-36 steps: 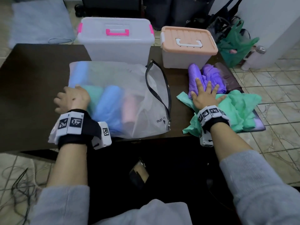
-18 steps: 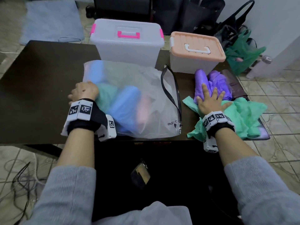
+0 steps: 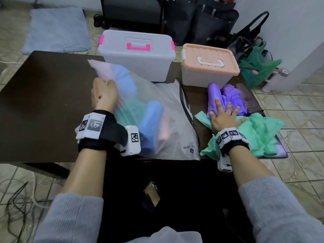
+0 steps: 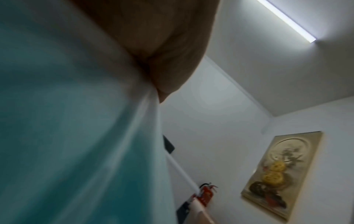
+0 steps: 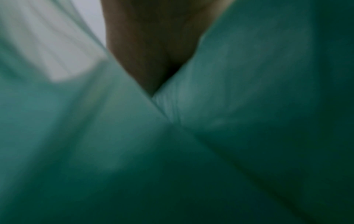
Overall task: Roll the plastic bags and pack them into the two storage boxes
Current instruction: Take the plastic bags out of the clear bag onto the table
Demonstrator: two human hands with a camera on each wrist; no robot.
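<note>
A large clear zip bag (image 3: 168, 123) lies on the dark table (image 3: 43, 102), with blue, green and pink bag rolls (image 3: 150, 120) inside it. My left hand (image 3: 104, 92) grips the bag's far left corner and lifts it off the table. My right hand (image 3: 224, 114) lies flat with spread fingers on loose purple bags (image 3: 226, 95) and crumpled green bags (image 3: 259, 134). Behind stand a clear storage box with pink handle (image 3: 138, 55) and a smaller box with a peach lid (image 3: 208, 65), both closed. The right wrist view shows only blurred green plastic (image 5: 249, 121).
A black strap (image 3: 188, 109) runs along the zip bag's right edge. A dark pouch (image 3: 249, 99) lies under the purple bags. Bags and a green sack (image 3: 257, 67) stand on the floor at the right. The table's left half is bare.
My left hand has closed on the zip bag's far corner and raised it up and toward the boxes; the rolls inside have slid. My right hand stays on the purple and green bags.
</note>
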